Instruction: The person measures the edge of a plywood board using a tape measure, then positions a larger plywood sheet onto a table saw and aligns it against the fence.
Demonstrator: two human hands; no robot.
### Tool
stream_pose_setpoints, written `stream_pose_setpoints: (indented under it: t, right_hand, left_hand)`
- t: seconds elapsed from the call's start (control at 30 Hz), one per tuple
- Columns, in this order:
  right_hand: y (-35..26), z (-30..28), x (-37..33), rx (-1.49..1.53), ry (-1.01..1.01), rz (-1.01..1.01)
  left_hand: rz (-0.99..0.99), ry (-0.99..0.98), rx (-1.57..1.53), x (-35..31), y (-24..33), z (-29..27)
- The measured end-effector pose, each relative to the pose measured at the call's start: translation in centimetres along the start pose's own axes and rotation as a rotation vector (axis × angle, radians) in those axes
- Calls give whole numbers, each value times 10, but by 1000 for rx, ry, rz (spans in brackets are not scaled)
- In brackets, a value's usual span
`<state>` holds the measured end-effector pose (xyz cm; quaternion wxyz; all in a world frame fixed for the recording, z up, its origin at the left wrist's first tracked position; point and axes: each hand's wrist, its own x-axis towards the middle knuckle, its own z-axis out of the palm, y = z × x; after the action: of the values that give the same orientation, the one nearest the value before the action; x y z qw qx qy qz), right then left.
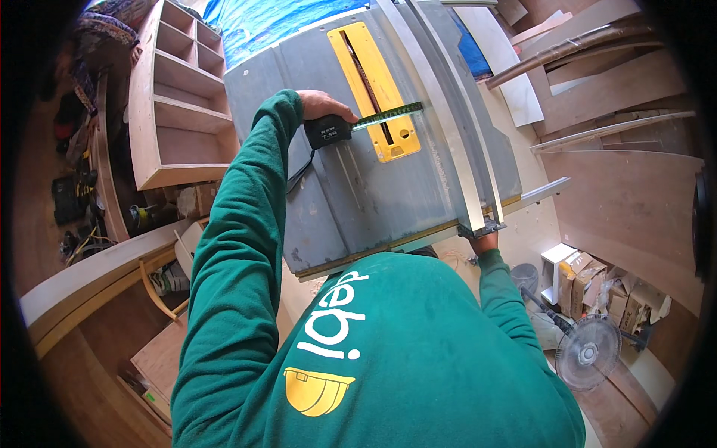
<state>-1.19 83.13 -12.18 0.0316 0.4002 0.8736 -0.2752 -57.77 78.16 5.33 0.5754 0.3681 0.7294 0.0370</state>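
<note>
My left hand [323, 104] is closed round a black tape measure [328, 132] that rests over the grey table saw top [299, 187]. From its case the green-edged blade [388, 115] runs out to the right, across the yellow insert plate [392, 147] and the blade slot. Its end reaches close to the long metal rip fence [447, 127]; whether it touches I cannot tell. Down at the fence's near end, my right hand [485, 243] grips beneath the black end block [484, 228], its fingers partly hidden.
A wooden shelf unit [190, 112] stands left of the saw. The guide rail [549, 190] juts out past the saw's right side. Wood sheets [620, 216] lean at the right, above cardboard boxes [582, 284] and a fan [588, 352]. Blue sheeting [276, 26] lies beyond the saw.
</note>
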Motion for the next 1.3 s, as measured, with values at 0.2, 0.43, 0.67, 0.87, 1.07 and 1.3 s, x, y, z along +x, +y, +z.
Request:
stream_pose_setpoints:
  t: [0.2, 0.43, 0.67, 0.87, 1.07, 1.3]
  right_hand:
    - [-2, 1, 0, 330, 4, 78]
    - [4, 10, -3, 82, 57, 56]
    - [3, 9, -5, -54, 30, 92]
    - [0, 5, -3, -129, 54, -36]
    - [5, 9, -3, -173, 41, -50]
    - [7, 14, -3, -207, 12, -1]
  left_hand:
    - [43, -6, 25, 2, -1, 0]
    - [48, -10, 40, 0, -2, -2]
    - [49, -4, 44, 1, -2, -2]
    - [14, -31, 20, 0, -2, -4]
    - [56, -41, -14, -5, 2, -2]
    - [8, -9, -13, -2, 0, -2]
